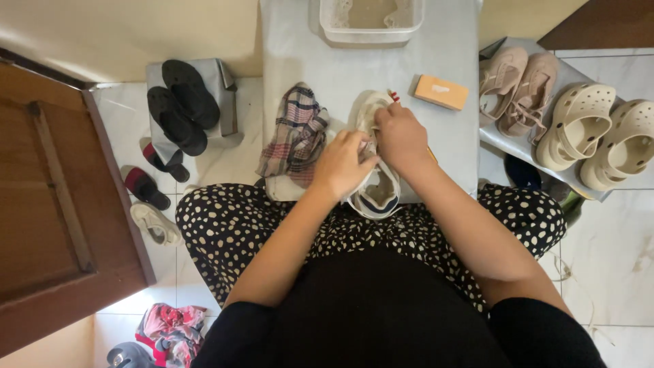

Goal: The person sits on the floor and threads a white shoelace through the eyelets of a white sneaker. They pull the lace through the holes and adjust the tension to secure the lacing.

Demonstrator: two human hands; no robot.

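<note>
White floor tiles surround a small grey table where a seated person grips a white sneaker at its near edge. Left hand clasps the shoe's side; right hand pinches near the laces, fingers partly hiding the upper. A plaid cloth lies just beside it, an orange sponge nearby. A clear tub is cut off at top.

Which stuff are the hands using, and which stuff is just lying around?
In use: white shoe, held by left hand and right hand.

Lying about: plaid cloth, orange block, plastic tub, black sandals, beige clogs.
</note>
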